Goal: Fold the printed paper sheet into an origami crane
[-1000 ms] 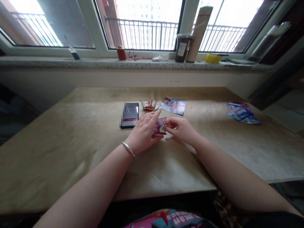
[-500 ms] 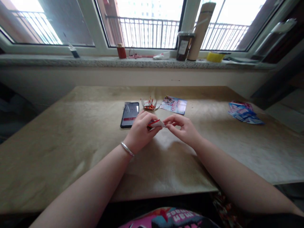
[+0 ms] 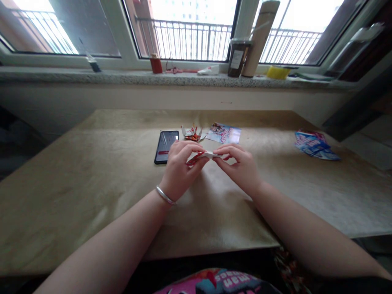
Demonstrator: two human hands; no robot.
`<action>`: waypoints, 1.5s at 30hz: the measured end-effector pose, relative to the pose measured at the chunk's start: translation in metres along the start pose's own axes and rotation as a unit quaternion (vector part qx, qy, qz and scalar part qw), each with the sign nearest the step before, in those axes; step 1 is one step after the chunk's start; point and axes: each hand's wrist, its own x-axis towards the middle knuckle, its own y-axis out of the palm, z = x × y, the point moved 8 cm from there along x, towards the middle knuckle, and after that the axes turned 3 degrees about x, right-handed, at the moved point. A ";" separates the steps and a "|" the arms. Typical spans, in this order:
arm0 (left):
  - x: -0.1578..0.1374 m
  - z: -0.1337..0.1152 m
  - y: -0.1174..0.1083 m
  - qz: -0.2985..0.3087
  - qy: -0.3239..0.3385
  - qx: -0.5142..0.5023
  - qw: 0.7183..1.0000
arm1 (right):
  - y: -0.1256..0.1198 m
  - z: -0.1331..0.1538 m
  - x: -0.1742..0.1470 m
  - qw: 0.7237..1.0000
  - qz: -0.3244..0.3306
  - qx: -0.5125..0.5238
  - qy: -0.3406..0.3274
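Note:
A small folded piece of red and white paper (image 3: 209,154) is held between both hands above the table. My left hand (image 3: 183,162), with a silver bangle at the wrist, pinches its left part between thumb and fingers. On the other side, my right hand (image 3: 239,164) pinches the paper's right end. Just beyond the hands stand folded red and white paper cranes (image 3: 194,134), which overlap so that I cannot tell how many. A phone (image 3: 163,148) with a lit screen lies left of them, partly behind my left hand. Right of them lies a printed sheet (image 3: 225,133).
Several blue and pink printed packets (image 3: 315,145) lie at the right of the brown-covered table (image 3: 101,183). Along the stone windowsill (image 3: 122,76) stand a red container (image 3: 156,64), a dark lidded jar (image 3: 237,59), a tall cardboard tube (image 3: 260,38) and a yellow roll (image 3: 278,72).
The folded paper has turned flatter and risen slightly between my hands. My right fingers have moved from its tip to a fuller pinch on its right end.

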 end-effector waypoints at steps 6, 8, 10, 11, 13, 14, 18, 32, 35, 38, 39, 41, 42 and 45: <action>0.001 -0.002 -0.003 -0.037 0.028 -0.018 0.999 | -0.005 0.007 0.000 0.998 -0.018 -0.049 -0.040; 0.001 0.001 -0.002 -0.035 0.024 -0.046 0.998 | -0.004 0.008 0.001 0.997 -0.018 -0.051 -0.052; 0.001 0.004 0.000 -0.029 0.019 -0.082 0.996 | -0.003 0.010 0.002 0.997 -0.010 -0.042 -0.066; 0.001 0.005 0.001 -0.025 0.017 -0.101 0.994 | -0.002 0.010 0.002 0.997 -0.005 -0.036 -0.071; 0.001 0.007 0.004 -0.015 0.013 -0.136 0.990 | -0.001 0.010 0.003 0.997 0.001 -0.027 -0.072; 0.001 0.007 0.005 -0.010 0.012 -0.149 0.989 | -0.001 0.009 0.003 0.997 0.001 -0.025 -0.070; 0.001 0.004 0.007 0.000 0.016 -0.153 0.988 | -0.004 0.009 0.002 0.997 -0.012 -0.039 -0.072; 0.001 0.005 -0.001 -0.032 0.001 -0.068 0.997 | -0.008 0.017 0.001 0.993 -0.019 -0.066 -0.096; 0.000 0.006 0.001 -0.026 0.010 -0.113 0.993 | -0.009 0.017 0.002 0.993 -0.018 -0.070 -0.097; -0.001 0.010 0.001 -0.030 -0.004 -0.146 0.989 | -0.008 0.015 0.002 0.993 -0.012 -0.063 -0.099; -0.002 0.010 0.001 -0.032 -0.008 -0.153 0.988 | -0.007 0.014 0.002 0.993 -0.012 -0.058 -0.098; -0.002 0.011 0.001 -0.035 -0.011 -0.158 0.987 | -0.008 0.011 0.002 0.995 -0.017 -0.044 -0.092; -0.002 0.011 0.001 -0.036 -0.009 -0.154 0.987 | -0.009 0.010 0.002 0.995 -0.020 -0.038 -0.088; -0.002 0.009 0.000 -0.040 -0.006 -0.135 0.990 | -0.010 0.010 0.001 0.996 -0.028 -0.027 -0.080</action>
